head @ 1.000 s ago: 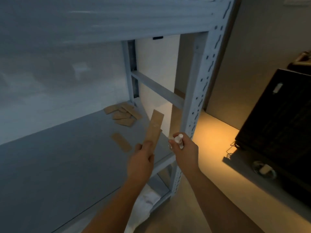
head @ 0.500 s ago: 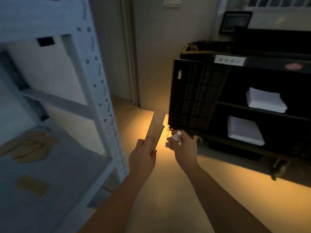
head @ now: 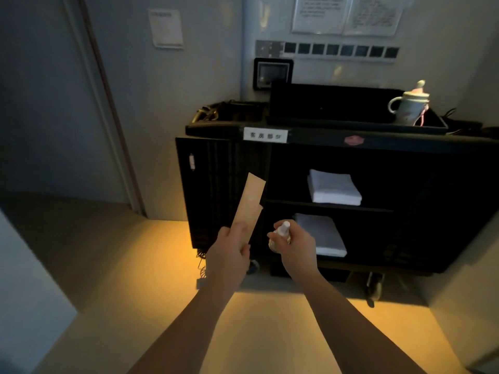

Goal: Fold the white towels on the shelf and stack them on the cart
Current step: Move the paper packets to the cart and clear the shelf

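Note:
A black housekeeping cart [head: 351, 141] stands ahead against the wall. A stack of folded white towels [head: 333, 188] lies on its upper inner shelf, and another folded stack [head: 322, 233] lies on the shelf below. My left hand [head: 229, 252] holds a long tan paper packet [head: 249, 202] upright in front of the cart's left side. My right hand [head: 295, 247] grips a small white bottle [head: 282, 230], cap pointing up, just before the lower towels.
A lidded mug [head: 409, 106] sits in the cart's top tray. A closed door [head: 54, 103] is at the left and notices hang on the wall above. The shelf unit's pale edge [head: 24, 287] shows at the lower left. A cart wheel [head: 374, 288] rests on the lit floor.
The view has swung right, from the grey shelf unit to the cart. Both hands keep their hold on the packet and the bottle and now sit close before the cart.

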The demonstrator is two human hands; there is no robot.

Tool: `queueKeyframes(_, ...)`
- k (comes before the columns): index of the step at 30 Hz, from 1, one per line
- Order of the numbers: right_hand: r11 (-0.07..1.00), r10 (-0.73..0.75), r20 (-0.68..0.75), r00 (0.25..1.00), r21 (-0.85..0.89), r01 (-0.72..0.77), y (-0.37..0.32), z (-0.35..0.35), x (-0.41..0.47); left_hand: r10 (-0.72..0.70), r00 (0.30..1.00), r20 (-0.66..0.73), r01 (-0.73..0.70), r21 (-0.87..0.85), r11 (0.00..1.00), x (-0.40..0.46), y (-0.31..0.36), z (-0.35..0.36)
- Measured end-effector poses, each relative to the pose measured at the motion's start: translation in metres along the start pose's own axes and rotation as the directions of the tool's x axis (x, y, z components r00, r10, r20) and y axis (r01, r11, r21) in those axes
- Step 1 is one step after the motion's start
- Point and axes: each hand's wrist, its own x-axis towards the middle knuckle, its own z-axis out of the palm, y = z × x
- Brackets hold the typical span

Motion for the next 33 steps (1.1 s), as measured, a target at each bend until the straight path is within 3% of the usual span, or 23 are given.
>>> queueKeyframes(15,1.000,0.004,-0.123,0.992,0.013,-0.003,0.055,-0.087,0.248,0.103,0.994,-0.017,-0.104,-0.026,0.994,0.250,0.077,0.130)
queueKeyframes(26,0.997,-0.078,-0.155,0.985,0.014,0.081,0.032,-0.110,0.505,0.232,0.962,-0.143,-0.251,-0.139,0.958,0.493,0.095,0.178)
queueKeyframes(33,0.988,-0.153,-0.237,0.959,-0.025,0.151,0.038,-0.122,0.616,0.275,0.948,-0.161,-0.299,-0.143,0.944,0.603,0.110,0.215)
